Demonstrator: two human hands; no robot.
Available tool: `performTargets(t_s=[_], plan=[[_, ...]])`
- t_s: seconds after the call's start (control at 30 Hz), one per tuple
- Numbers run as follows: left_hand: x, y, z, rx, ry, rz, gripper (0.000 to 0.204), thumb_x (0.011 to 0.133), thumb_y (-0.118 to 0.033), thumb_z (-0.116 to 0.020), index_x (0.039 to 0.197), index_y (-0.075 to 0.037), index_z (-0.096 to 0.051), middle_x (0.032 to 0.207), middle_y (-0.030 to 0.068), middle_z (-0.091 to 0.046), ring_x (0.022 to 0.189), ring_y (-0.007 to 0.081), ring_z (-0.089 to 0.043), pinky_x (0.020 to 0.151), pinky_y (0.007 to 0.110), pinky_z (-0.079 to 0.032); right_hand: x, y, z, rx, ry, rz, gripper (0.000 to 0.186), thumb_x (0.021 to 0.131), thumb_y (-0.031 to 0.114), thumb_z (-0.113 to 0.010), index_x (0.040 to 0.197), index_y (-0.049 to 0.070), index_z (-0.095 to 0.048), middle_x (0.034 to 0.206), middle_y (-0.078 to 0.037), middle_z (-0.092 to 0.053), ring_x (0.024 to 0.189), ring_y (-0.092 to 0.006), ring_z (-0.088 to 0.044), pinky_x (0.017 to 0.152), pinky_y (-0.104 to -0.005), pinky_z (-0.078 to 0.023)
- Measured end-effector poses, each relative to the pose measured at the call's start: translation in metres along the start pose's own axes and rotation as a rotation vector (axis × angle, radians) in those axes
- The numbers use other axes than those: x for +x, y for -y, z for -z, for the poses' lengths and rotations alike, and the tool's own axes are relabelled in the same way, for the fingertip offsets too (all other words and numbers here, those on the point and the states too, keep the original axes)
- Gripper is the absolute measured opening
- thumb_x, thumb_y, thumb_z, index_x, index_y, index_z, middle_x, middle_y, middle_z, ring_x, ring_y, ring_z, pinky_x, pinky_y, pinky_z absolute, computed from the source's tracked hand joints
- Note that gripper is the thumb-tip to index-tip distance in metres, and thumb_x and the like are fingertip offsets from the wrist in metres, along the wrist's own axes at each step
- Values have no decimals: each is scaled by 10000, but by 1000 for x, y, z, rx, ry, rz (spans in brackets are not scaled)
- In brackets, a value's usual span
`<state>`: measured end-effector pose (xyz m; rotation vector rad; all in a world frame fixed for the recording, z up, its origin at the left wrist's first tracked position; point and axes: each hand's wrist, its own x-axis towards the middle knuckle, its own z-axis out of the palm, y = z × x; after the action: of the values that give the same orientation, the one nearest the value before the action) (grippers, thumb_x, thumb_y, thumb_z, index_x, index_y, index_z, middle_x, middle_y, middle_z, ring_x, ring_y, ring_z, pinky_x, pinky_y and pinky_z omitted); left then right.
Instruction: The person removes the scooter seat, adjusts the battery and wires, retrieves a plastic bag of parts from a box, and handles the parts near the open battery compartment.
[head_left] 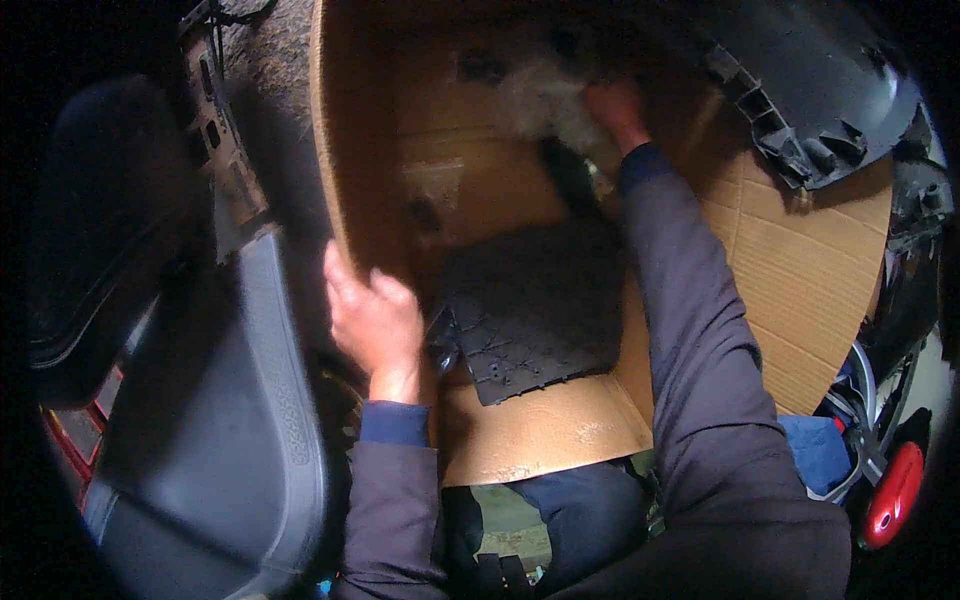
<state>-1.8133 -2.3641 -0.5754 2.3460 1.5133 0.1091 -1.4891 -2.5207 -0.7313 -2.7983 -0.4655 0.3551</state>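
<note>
A large open cardboard box (540, 430) stands in front of me. My left hand (373, 315) is closed round its left wall's upper edge, thumb on the inner side. My right hand (615, 108) reaches deep into the box, its fingers closed at the edge of a crumpled, see-through plastic wrapping (548, 100); shadow blurs the exact grip. Nearer me in the box lies a flat black plastic panel (540, 310) with a ribbed edge. A small dark shiny piece (443, 340) sits beside the panel's left corner.
At left are a grey plastic trim panel (200, 400) and a rusty metal bracket (225, 150). A black moulded car part (820, 100) overhangs the box's right flap (800, 270). A red lamp-like part (893, 495) and a blue cloth-like item (818, 452) are at lower right.
</note>
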Motion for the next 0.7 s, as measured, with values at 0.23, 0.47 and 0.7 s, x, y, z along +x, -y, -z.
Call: performTargets(t_s=[0.23,0.47,0.7], plan=[[0,3,-1,-18,-9,-9,521,853,-81,-590,1358,-115,-466,1156,207,-664,1024,407,-652,869,475,-524,12,-22,-55,144,-102,51,483,814,213,-619,1240,-12,-583,1212,-243,-624,1081,-420,-599,983,-459,-466],[0,1,-1,-11,-7,-10,519,850,-80,-586,1355,-112,-468,1148,208,-665,1013,411,-653,857,480,-526,-33,6,-71,224,64,-155,370,755,187,-646,1070,-7,-655,1133,-263,-644,1036,-412,-623,894,-479,-506],[0,3,-2,-5,-16,-11,509,850,-85,-588,1345,-110,-473,1144,204,-666,1006,409,-654,850,480,-528,-68,29,-30,135,-70,24,491,753,169,-637,1223,41,-585,1104,-276,-647,1011,-460,-617,854,-510,-516]])
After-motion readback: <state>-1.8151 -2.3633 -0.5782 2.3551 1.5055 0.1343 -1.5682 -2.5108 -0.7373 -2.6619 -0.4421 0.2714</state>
